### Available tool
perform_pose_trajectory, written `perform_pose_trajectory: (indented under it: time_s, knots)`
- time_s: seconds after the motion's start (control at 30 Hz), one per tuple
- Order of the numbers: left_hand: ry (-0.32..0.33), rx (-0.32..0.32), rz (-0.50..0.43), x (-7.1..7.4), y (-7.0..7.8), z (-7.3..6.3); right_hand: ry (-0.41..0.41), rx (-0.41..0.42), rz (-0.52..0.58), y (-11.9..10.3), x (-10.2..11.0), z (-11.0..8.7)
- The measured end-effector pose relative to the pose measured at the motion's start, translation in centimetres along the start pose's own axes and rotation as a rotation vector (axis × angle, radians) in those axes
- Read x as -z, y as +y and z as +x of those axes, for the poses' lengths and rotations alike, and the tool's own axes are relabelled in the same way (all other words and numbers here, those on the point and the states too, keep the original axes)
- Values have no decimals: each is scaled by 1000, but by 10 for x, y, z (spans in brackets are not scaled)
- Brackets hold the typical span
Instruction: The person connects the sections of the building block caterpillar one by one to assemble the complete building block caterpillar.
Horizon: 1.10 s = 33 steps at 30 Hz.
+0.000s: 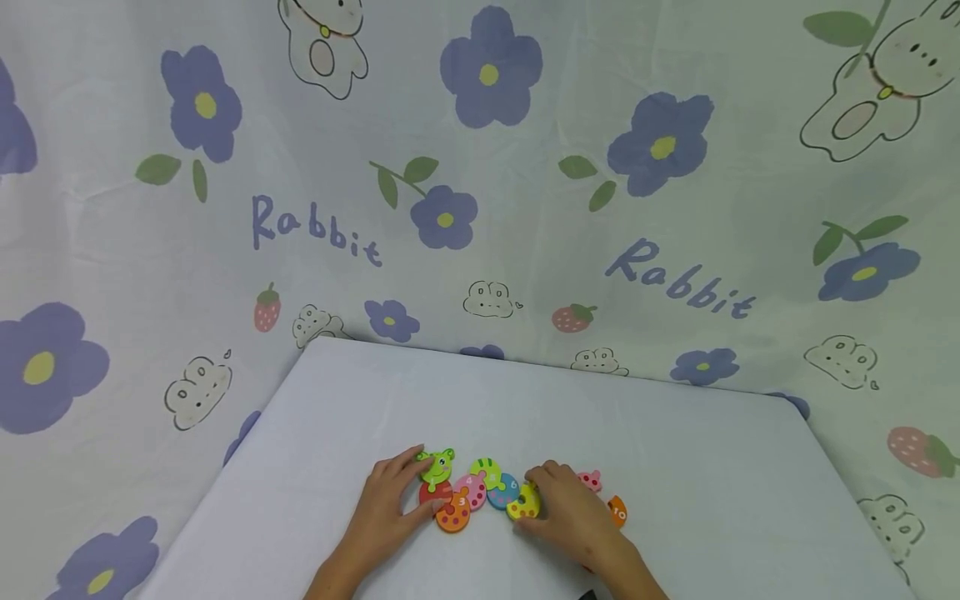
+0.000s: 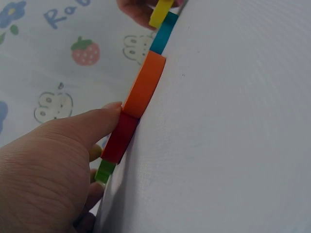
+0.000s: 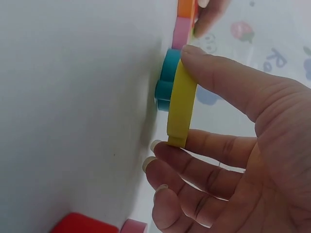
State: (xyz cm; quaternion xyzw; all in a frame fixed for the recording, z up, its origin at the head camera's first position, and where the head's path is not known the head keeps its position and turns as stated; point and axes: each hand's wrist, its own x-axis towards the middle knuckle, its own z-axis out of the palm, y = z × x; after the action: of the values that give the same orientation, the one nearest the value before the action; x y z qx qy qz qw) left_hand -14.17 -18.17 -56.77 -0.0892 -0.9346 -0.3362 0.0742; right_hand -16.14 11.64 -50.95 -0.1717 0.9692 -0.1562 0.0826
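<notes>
A chain of caterpillar puzzle pieces lies on the white table [image 1: 697, 467]. It starts with a smiling green head [image 1: 437, 469], then a red piece [image 1: 427, 497], orange 3 [image 1: 453, 520], pink 4 [image 1: 476, 493], light green piece [image 1: 485, 472] and blue 6 [image 1: 502, 495]. My left hand [image 1: 386, 500] holds the chain's head end, thumb on the red piece beside the orange one, fingers around the green head. My right hand [image 1: 570, 510] pinches a yellow piece [image 3: 182, 102] between thumb and fingers. In the right wrist view, it sits higher than the blue piece [image 3: 170, 70] and overlaps its edge.
Right of my right hand lie a loose orange 10 piece [image 1: 618, 510] and a pink dotted piece [image 1: 592, 480]. A red piece [image 3: 85, 224] shows low in the right wrist view. Behind the table hangs a rabbit-and-flower cloth [image 1: 525, 167].
</notes>
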Motion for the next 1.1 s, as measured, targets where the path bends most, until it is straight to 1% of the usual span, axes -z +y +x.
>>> perform_pose_trajectory:
  time_s: [0.27, 0.43, 0.6, 0.93, 1.1]
  knots:
    - [14, -3, 17, 0, 1, 0, 1, -11, 7, -2, -2, 0]
    - [-8, 17, 9, 0, 2, 1, 7, -8, 1, -2, -2, -1]
    - [-22, 24, 10, 0, 1, 1, 16, -11, 9, -3, -2, -2]
    - [-18, 15, 11, 0, -1, 1, 13, -35, -16, -3, -5, -1]
    - [-16, 13, -5, 0, 0, 1, 10, -38, -28, -4, -5, 0]
